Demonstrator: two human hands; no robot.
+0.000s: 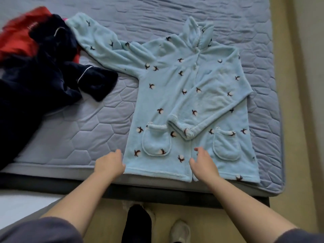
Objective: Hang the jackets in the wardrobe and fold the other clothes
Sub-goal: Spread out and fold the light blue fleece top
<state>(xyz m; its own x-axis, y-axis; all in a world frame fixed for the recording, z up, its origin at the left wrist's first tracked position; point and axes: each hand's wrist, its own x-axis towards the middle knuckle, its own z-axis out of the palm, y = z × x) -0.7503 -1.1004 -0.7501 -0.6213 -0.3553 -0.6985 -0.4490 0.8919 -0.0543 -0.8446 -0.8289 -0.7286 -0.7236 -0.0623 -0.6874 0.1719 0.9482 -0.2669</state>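
Grey quilted bed: light-blue printed fleece robe spread flat at near edge, right-side sleeve tucked across, ready to fold. I read left grip and right grip both released at hem.

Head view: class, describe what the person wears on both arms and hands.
Dark grey fabric sleeves, the left sleeve and the right sleeve, stop well above the wrists, with nothing worn below them. The left hand and right hand wear no gloves, and no watch or ring shows.
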